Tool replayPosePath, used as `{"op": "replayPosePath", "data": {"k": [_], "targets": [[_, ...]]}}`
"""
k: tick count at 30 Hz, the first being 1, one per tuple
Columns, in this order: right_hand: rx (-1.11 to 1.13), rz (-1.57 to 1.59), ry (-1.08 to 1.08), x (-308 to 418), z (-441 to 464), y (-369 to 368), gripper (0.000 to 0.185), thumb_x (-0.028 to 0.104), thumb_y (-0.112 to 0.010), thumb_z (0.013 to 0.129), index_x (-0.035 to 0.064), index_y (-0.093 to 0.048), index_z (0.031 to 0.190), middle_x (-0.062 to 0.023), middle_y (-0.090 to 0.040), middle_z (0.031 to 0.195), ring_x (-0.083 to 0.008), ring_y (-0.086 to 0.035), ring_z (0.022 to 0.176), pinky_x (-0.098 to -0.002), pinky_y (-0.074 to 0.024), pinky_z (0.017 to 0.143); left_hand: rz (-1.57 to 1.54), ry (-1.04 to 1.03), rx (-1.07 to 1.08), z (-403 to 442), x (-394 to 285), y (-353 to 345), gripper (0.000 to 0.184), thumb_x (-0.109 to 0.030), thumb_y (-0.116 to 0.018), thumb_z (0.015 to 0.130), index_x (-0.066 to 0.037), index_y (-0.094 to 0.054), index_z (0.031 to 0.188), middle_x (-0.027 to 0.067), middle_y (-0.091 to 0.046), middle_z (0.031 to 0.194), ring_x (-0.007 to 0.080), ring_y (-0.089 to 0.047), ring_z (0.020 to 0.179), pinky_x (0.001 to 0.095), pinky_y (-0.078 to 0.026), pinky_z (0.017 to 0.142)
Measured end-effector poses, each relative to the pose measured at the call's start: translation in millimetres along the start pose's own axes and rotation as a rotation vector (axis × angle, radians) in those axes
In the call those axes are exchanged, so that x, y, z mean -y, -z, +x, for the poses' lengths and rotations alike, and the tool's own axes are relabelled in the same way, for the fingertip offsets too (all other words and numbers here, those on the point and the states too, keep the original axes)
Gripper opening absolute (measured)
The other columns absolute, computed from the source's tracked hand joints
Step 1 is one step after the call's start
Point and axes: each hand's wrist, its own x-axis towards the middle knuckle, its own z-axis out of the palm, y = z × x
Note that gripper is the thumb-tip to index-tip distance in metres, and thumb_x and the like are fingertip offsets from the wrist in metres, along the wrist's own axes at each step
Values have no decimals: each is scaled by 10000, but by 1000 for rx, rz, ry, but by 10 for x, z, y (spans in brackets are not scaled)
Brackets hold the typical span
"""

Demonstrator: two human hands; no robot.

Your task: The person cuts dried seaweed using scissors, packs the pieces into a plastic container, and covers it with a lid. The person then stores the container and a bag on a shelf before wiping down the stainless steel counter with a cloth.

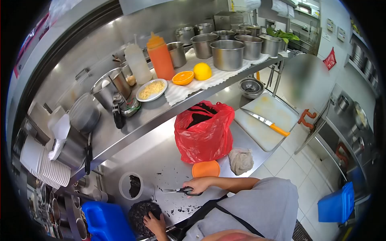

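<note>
My right hand (194,186) is closed around the handles of black-handled scissors (173,190), whose blades point left over the steel table. My left hand (155,223) rests with fingers spread on a round, dark clump that looks like dried seaweed (138,213). Just above the clump stands a clear plastic tub (124,185) with dark pieces (134,185) in it. Dark scraps (172,211) lie scattered below the scissors. Beyond my right hand are an orange lid (206,169) and a red plastic bag (204,138), its mouth showing more dark material.
A crumpled cloth (241,161) lies beside the bag. A knife (265,122) rests on the white cutting board (257,136). At lower left stands a blue jug (105,221). The raised shelf (116,140) carries pots, bottles, an orange half (183,78) and a plate (151,89).
</note>
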Motion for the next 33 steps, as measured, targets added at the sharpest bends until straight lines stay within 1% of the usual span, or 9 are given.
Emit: {"op": "replayPosePath", "data": {"k": [2, 16, 21, 24, 27, 28, 29, 30, 33], "targets": [[33, -73, 1, 54, -3, -33, 640, 506, -751, 815, 58, -547, 1224, -223, -663, 969, -379, -641, 926, -460, -492, 771, -54, -48, -25, -3, 18, 15, 640, -324, -791, 721, 11, -560, 1216, 243, -520, 1150, 468, -503, 1106, 574, -438, 924], [-20, -133, 36, -298, -53, -355, 650, 444, -778, 806, 60, -519, 1262, -219, -652, 938, -371, -633, 919, -463, -476, 759, -209, -202, 21, 89, 263, 40, 408, -172, -711, 775, 58, -609, 1096, 294, -603, 1059, 482, -618, 897, 541, -494, 803], [-202, -247, 92, -291, -67, -446, 552, 339, -723, 834, 76, -526, 1277, -232, -650, 917, -377, -641, 897, -469, -492, 770, -231, -258, 87, -59, 286, 14, 702, -180, -784, 711, -14, -497, 1330, 338, -453, 1328, 528, -473, 1202, 534, -408, 1036], [-64, -97, -14, -93, -98, -261, 560, 320, -698, 805, 70, -545, 1282, -233, -652, 979, -350, -649, 899, -458, -513, 766, -157, -238, 94, -111, 297, 12, 894, -195, -832, 652, -67, -406, 1427, 369, -312, 1462, 558, -338, 1326, 584, -309, 1115], [-242, -260, 109, -403, 20, -413, 568, 284, -717, 772, 28, -564, 1256, -219, -653, 967, -365, -641, 875, -468, -509, 779, -132, -179, -52, -175, 510, -246, 760, -175, -786, 734, -43, -453, 1405, 361, -403, 1417, 545, -413, 1281, 584, -360, 1074], [-393, -287, 265, -570, 74, -523, 553, 263, -715, 781, 38, -564, 1263, -166, -642, 915, -292, -631, 811, -427, -511, 727, -150, -189, -36, -201, 528, -210, 687, -166, -757, 764, -36, -484, 1382, 333, -427, 1417, 523, -434, 1274, 553, -378, 1074], [-127, -56, -55, -181, -19, -328, 524, 207, -711, 799, 43, -557, 1272, -96, -609, 853, -188, -580, 731, -353, -499, 661, -147, -166, 19, -215, 481, -88, 657, -159, -726, 787, -25, -480, 1381, 296, -428, 1436, 486, -437, 1292, 507, -393, 1082], [-152, 100, -47, -314, 45, -399, 515, 172, -723, 818, 39, -540, 1281, -50, -584, 808, -122, -522, 687, -305, -469, 605, -179, -144, 116, -158, 453, 77, 610, -151, -702, 799, 2, -493, 1351, 288, -462, 1411, 459, -459, 1285, 469, -414, 1073], [-196, -141, -75, -295, 29, -193, 545, 231, -759, 809, 37, -536, 1268, -107, -623, 803, -213, -625, 741, -351, -502, 665, -262, -152, -26, -122, 287, 48, 476, -123, -675, 810, 21, -557, 1248, 247, -589, 1280, 415, -598, 1135, 462, -494, 974]]}}
